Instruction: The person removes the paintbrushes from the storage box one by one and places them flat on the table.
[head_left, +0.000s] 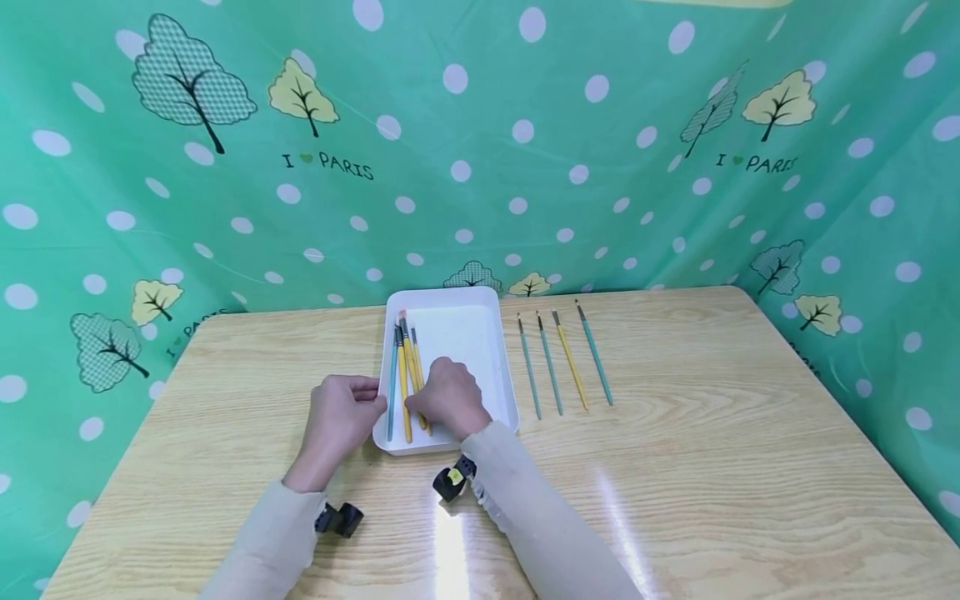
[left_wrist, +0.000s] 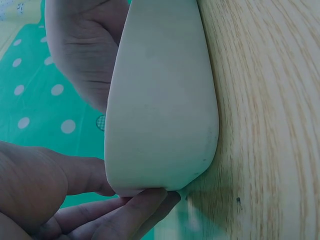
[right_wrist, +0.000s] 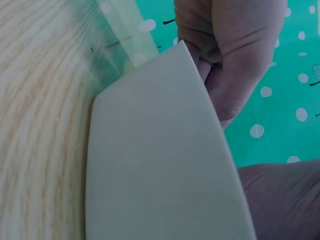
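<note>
A white tray [head_left: 465,333] stands on the table, with several paintbrushes lying lengthwise along its left side. Among them are a teal paintbrush [head_left: 392,392] by the left wall and a yellow paintbrush [head_left: 417,354] further in. My left hand [head_left: 341,417] pinches the tray's left wall, thumb at the rim and fingers against the outside, as the left wrist view shows. Reaching over the near edge, my right hand [head_left: 448,396] has curled fingers pinching at the yellow handles inside the tray. Its fingertips are hidden behind the tray wall [right_wrist: 150,150] in the right wrist view.
Right of the tray lie a teal paintbrush [head_left: 528,367], another teal paintbrush [head_left: 550,364], a yellow paintbrush [head_left: 571,360] and a thicker teal paintbrush [head_left: 594,354], roughly side by side. A green dotted curtain [head_left: 495,200] hangs behind the wooden table [head_left: 712,433].
</note>
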